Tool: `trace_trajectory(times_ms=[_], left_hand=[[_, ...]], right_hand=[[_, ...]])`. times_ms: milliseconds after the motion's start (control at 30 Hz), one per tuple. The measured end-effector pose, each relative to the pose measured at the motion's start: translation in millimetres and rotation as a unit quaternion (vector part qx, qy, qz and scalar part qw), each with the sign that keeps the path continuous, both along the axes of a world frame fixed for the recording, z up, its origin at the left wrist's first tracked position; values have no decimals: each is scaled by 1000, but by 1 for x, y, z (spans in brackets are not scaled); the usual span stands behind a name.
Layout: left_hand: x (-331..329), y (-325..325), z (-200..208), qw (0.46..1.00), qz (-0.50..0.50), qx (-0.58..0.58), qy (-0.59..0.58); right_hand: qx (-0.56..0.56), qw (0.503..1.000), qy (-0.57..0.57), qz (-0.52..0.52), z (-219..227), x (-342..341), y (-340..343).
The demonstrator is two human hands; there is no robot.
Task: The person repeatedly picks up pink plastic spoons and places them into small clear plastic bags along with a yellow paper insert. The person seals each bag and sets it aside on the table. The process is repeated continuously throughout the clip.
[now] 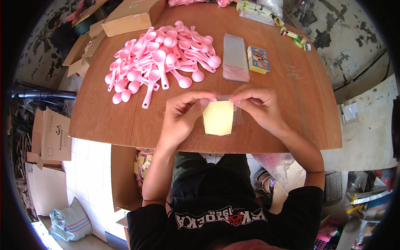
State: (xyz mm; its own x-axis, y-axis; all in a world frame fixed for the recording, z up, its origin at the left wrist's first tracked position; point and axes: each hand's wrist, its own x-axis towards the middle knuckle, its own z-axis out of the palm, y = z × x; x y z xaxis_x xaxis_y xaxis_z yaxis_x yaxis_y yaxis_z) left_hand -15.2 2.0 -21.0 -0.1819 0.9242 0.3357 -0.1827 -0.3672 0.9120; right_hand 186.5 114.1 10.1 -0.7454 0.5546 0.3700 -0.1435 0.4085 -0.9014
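Note:
Near the front edge of the brown table, both hands pinch the top of a small clear plastic bag point(238, 117). A pale yellow card point(218, 118) shows inside or against it, and a bit of pink peeks out at its top by my left fingers. My left hand point(182, 114) is closed on the bag's upper left corner; my right hand point(259, 105) is closed on the upper right corner. Beyond the left hand spreads a large heap of pink plastic spoons point(160, 58). Past the right hand lie a pile of flat clear bags point(235, 56) and a block of printed cards point(258, 59).
A cardboard box point(132, 18) sits at the table's far left. Small packs and rolls point(296, 38) lie along the far right edge. Below the table's left front stands an open carton point(125, 179) with pink and yellow packed items. A white sack point(71, 221) rests on the floor.

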Motion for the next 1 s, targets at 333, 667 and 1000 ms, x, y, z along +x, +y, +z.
trace_trajectory(times_ms=[333,667,1000], left_hand=[[2,-2,5,1000,-6,18,17],[3,-5,5,1000,-23,-2,-3],[-26,-89,18,954,-65,-48,289]], right_hand=[[-13,1000,7,16,-1,2,1],[30,999,20,26,-1,2,-5],[167,983,-72,-6,14,4,3]])
